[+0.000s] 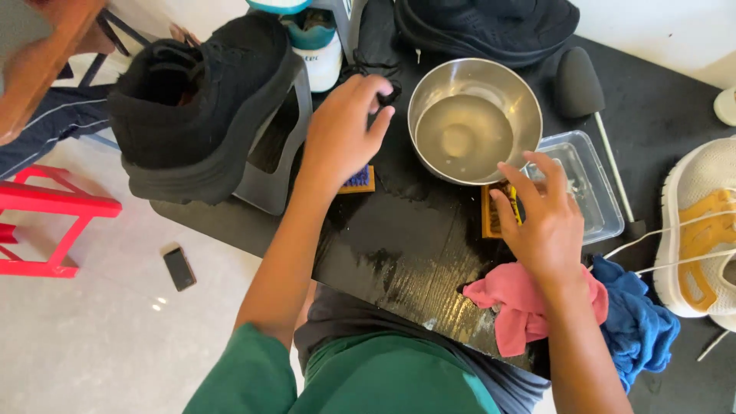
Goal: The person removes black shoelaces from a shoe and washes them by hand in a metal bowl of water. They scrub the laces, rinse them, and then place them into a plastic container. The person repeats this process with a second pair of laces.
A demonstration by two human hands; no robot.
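The left hand (341,130) reaches toward the far middle of the black surface (406,245), its fingers curled and pinching a dark lace (383,80) that lies just left of a steel bowl (475,119). The lace is bunched and partly hidden by the fingertips. The right hand (544,218) hovers at the near right edge of the bowl, fingers spread and slightly bent, the fingertips resting on a wooden-backed brush (494,211) that lies on the surface just near the bowl; whether the hand grips the brush or only touches it cannot be told.

The bowl holds cloudy water. Under the left wrist lies a second small brush (359,179) with blue bristles and a wooden edge. Right of the bowl sits a clear plastic tray (594,188), touching or almost touching it. Near the right wrist a pink cloth (514,303) lies crumpled on the surface, with a blue cloth (636,318) just to its right. The surface is wet and shiny in its near middle part.

Far left, a black high-top shoe (203,100) stands on a grey stand (280,146). On the right edge a white and yellow shoe (701,226) rests, its white laces trailing left. On the floor at the left lie a dark phone (179,268) and a red stool frame (46,218).
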